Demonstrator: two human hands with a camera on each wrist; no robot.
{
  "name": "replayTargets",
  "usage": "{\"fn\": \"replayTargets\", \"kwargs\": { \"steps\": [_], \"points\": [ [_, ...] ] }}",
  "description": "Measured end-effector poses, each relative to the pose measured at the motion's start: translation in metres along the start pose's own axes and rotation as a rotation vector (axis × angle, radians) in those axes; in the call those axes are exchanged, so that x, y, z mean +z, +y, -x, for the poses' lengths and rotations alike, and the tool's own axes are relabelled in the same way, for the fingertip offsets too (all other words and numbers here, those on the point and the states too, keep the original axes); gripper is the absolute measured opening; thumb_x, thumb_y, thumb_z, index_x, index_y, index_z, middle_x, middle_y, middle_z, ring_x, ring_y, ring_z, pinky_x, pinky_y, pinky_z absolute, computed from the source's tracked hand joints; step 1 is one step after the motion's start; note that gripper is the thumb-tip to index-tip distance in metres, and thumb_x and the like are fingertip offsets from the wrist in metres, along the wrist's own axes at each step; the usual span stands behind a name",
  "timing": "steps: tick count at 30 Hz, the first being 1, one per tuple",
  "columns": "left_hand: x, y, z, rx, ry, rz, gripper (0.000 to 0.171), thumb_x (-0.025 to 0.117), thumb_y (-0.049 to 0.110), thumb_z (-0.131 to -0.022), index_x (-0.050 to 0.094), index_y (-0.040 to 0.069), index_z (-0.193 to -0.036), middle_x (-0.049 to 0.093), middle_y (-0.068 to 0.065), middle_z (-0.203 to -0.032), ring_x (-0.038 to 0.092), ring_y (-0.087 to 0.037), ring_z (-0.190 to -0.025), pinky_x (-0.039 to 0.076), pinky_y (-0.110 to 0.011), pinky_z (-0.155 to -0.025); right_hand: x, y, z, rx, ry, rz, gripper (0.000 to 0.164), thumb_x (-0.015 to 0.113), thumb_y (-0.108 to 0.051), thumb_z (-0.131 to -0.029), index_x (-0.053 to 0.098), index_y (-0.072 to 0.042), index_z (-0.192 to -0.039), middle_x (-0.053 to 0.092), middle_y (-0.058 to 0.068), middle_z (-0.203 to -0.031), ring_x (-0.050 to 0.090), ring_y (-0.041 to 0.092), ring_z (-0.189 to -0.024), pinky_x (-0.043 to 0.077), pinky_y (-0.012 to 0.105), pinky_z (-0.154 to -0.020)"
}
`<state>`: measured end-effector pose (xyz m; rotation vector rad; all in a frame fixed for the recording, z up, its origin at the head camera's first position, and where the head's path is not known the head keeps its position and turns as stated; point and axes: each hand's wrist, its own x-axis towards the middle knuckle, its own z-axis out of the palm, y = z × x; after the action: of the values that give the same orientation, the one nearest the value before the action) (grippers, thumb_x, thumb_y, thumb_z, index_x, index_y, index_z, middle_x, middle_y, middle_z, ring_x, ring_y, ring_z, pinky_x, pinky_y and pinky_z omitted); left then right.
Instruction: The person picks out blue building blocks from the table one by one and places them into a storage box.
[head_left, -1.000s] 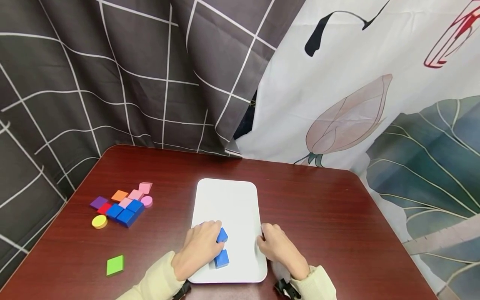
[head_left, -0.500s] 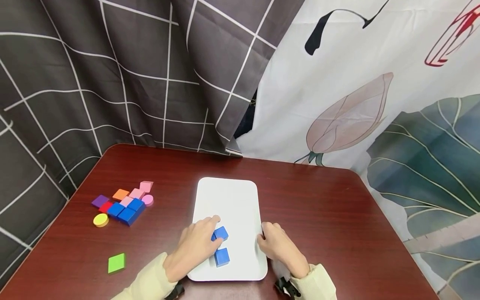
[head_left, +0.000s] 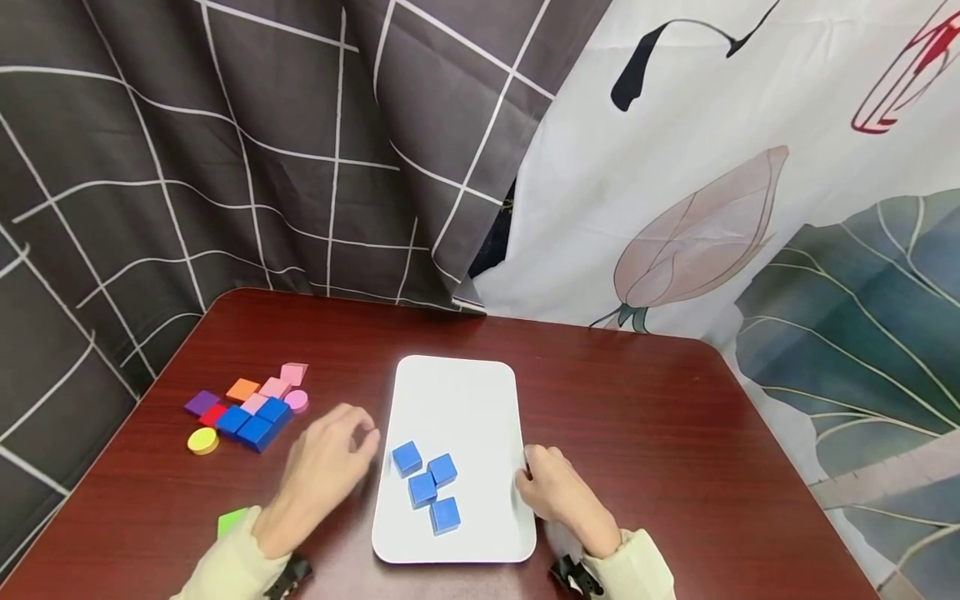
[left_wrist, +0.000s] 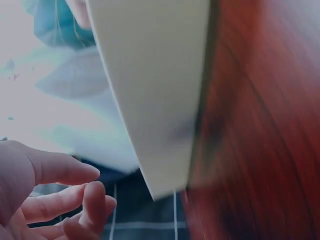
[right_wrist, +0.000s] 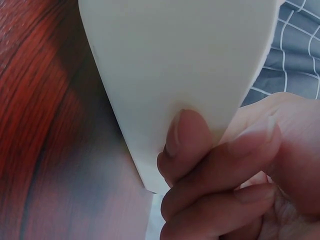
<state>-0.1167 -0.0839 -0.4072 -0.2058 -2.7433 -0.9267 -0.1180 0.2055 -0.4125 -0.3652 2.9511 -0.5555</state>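
Observation:
A white rectangular tray (head_left: 465, 417) lies on the table with several blue blocks (head_left: 422, 489) on its left, nearer half. My left hand (head_left: 326, 462) is in the air just off the tray's left edge, its fingers loosely bent and holding nothing. In the left wrist view, the thumb and fingers (left_wrist: 92, 205) come close together beside the tray's side wall (left_wrist: 155, 100). My right hand (head_left: 558, 496) holds the tray's right edge with curled fingers. In the right wrist view, a fingertip (right_wrist: 192, 130) presses the outer wall; the thumb's contact is unclear.
Left of the tray sits a cluster of coloured pieces: blue blocks (head_left: 257, 432), pink blocks (head_left: 275, 388), an orange block (head_left: 242, 390), red and purple ones, and a yellow disc (head_left: 203, 441). A green block (head_left: 229, 521) is partly behind the left sleeve. Curtains (head_left: 285, 150) hang beyond the table.
My left hand has let go of a blue block on the tray and moved left off it, uncovering the blue blocks there. The right hand has stayed at the tray's edge.

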Motion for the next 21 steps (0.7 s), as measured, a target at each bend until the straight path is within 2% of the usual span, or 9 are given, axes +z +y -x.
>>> {"fn": "replayTargets", "kwargs": {
  "steps": [6, 11, 16, 21],
  "points": [
    [-0.026, -0.038, -0.006, -0.074, -0.011, -0.122, 0.024, 0.064, 0.02, -0.077, 0.059, 0.005, -0.095, 0.056, -0.016, -0.093, 0.051, -0.028, -0.063, 0.048, -0.043, -0.047, -0.001, 0.0, 0.0, -0.005, -0.012, -0.018, 0.022, 0.05, -0.005, -0.08, 0.039, -0.009, -0.061, 0.034, -0.001, -0.054, 0.036, 0.016, -0.052, 0.036, 0.03, -0.047],
    [-0.039, -0.064, -0.007, -0.129, -0.037, -0.19, 0.046, 0.064, 0.016, -0.075, 0.047, -0.005, -0.112, 0.044, -0.027, -0.093, 0.043, -0.026, -0.05, 0.044, -0.041, -0.038, -0.001, 0.0, 0.001, 0.003, -0.02, -0.024, 0.022, 0.05, -0.005, -0.08, 0.039, -0.009, -0.062, 0.033, -0.001, -0.055, 0.035, 0.015, -0.051, 0.035, 0.03, -0.045],
    [-0.042, -0.077, -0.005, -0.092, 0.009, -0.201, 0.047, 0.067, 0.012, -0.073, 0.045, -0.011, -0.108, 0.041, -0.026, -0.082, 0.04, -0.023, -0.044, 0.044, -0.04, -0.034, -0.001, 0.001, 0.001, 0.014, -0.023, -0.023, 0.021, 0.05, -0.005, -0.08, 0.04, -0.009, -0.062, 0.034, 0.0, -0.055, 0.036, 0.016, -0.052, 0.035, 0.03, -0.046],
    [-0.039, -0.081, -0.005, -0.086, 0.012, -0.195, 0.05, 0.069, 0.009, -0.072, 0.046, -0.014, -0.109, 0.048, -0.028, -0.084, 0.044, -0.025, -0.047, 0.046, -0.042, -0.036, -0.001, 0.0, 0.0, 0.011, -0.034, -0.017, 0.022, 0.05, -0.006, -0.08, 0.039, -0.009, -0.062, 0.033, 0.0, -0.055, 0.036, 0.017, -0.055, 0.035, 0.03, -0.047]
  ]
}}
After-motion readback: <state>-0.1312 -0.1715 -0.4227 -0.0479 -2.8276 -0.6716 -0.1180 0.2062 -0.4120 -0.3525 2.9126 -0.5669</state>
